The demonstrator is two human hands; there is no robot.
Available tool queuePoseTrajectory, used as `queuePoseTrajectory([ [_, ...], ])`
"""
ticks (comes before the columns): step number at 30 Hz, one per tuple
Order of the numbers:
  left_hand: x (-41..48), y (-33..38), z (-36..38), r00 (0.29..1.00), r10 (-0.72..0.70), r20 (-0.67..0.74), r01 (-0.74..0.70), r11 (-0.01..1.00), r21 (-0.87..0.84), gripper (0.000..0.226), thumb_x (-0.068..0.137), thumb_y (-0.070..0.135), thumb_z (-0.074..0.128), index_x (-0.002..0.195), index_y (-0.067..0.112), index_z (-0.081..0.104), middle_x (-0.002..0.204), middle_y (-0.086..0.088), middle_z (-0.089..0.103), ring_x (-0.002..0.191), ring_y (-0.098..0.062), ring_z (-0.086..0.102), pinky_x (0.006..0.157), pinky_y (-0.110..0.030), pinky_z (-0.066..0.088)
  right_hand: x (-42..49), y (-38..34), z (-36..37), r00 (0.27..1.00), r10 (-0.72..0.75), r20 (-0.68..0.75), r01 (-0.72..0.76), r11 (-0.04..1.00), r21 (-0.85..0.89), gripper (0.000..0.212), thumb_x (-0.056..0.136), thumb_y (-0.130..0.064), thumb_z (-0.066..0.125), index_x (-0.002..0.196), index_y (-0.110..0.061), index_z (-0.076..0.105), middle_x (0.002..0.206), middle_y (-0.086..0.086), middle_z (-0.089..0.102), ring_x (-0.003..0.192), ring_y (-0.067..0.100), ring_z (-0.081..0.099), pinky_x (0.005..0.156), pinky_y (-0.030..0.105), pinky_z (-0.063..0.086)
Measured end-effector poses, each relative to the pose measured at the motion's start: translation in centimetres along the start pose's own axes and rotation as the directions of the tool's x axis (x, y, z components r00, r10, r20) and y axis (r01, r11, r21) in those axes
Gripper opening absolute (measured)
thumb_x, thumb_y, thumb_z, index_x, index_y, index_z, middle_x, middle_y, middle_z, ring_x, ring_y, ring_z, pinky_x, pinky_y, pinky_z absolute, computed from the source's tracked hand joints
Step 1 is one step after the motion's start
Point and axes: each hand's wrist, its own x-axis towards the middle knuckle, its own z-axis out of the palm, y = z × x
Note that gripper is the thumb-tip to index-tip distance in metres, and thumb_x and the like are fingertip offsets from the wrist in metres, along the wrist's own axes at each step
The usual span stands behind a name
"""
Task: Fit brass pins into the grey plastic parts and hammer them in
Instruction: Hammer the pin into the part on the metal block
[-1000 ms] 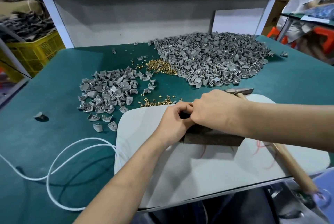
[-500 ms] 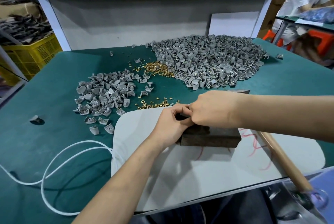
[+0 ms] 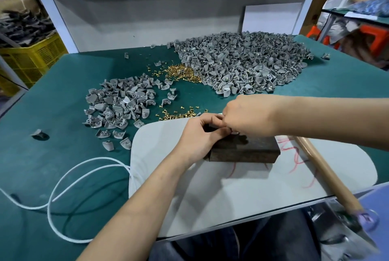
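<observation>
Hands are meeting on top of the block (image 3: 244,151), which is sitting on the board (image 3: 231,193) as a hard base for hammering. Left hand (image 3: 200,136) is curling its fingers and pinching a small pale piece at the block's near-left top edge, seemingly a part (image 3: 234,133); most of it is hidden. It is likely steadying it so the hole is facing up. Right hand (image 3: 250,115) is coming in from the right with knuckles up and fingers curled down onto the same spot. Its fingertips are hidden, so I cannot tell whether it is holding a pin or just pressing. Judging by the pose, this is the fitting step, with hammering not yet begun.

Hammer (image 3: 324,170) is lying untouched on the board's right side, handle pointing toward the person, probably parked for a quick right-hand grab. Loose pins (image 3: 181,113) are lying just beyond the board's far edge, near the hands for easy picking; a denser pin heap (image 3: 183,72) is sitting further back against the big pile (image 3: 242,65) of grey parts. Small pile (image 3: 120,105) is spreading on the left of the mat (image 3: 63,83), well apart from the big one, possibly separating done from undone, though I cannot tell which is which. Cable (image 3: 63,187) is looping at near left. Crate (image 3: 31,58) is standing off the table at far left.
</observation>
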Motion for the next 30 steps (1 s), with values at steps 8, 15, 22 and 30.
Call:
queuePoseTrajectory([
  [8,-0.1,0.3,0.1,1.000,0.009,-0.022,-0.008,0.999,0.038,0.016,0.080,-0.005,0.069,0.073,0.009,0.065,0.107,-0.018,0.068,0.099,-0.022,0.063,0.094,-0.037,0.046,1.1,1.9,-0.1,0.933,0.271,0.235,-0.356,0.614,0.705,0.008,0.079,-0.006,0.071,0.081,0.002,0.068,0.071,0.017,0.071,0.048,0.014,0.063,0.058,0.023,0.058],
  [15,-0.1,0.4,0.2,1.000,-0.004,-0.023,0.005,0.999,0.051,0.024,0.080,-0.003,0.070,0.067,0.015,0.063,0.108,-0.017,0.066,0.093,-0.020,0.061,0.093,-0.040,0.046,1.5,1.4,-0.4,0.885,0.321,0.338,-0.463,0.527,0.712,0.020,0.084,-0.001,0.066,0.095,0.015,0.062,0.081,0.025,0.068,0.064,0.029,0.068,0.066,0.038,0.059],
  [22,-0.1,0.5,0.2,0.999,-0.024,-0.033,0.026,0.997,0.071,0.023,0.081,-0.004,0.069,0.067,0.013,0.061,0.114,-0.020,0.063,0.106,-0.032,0.060,0.099,-0.047,0.044,1.2,0.4,-0.8,0.882,0.402,0.244,-0.463,0.651,0.602,0.030,0.084,-0.003,0.065,0.058,-0.007,0.051,0.043,0.002,0.056,0.070,0.028,0.072,0.064,0.035,0.059],
  [30,-0.1,0.5,0.3,0.999,-0.021,-0.040,0.024,0.997,0.070,0.026,0.080,-0.003,0.070,0.064,0.015,0.059,0.113,-0.017,0.064,0.098,-0.023,0.061,0.095,-0.040,0.045,0.6,-0.1,-0.4,0.868,0.465,0.173,-0.460,0.624,0.632,0.029,0.084,0.005,0.056,0.058,-0.006,0.048,0.053,0.008,0.053,0.068,0.028,0.071,0.059,0.034,0.059],
])
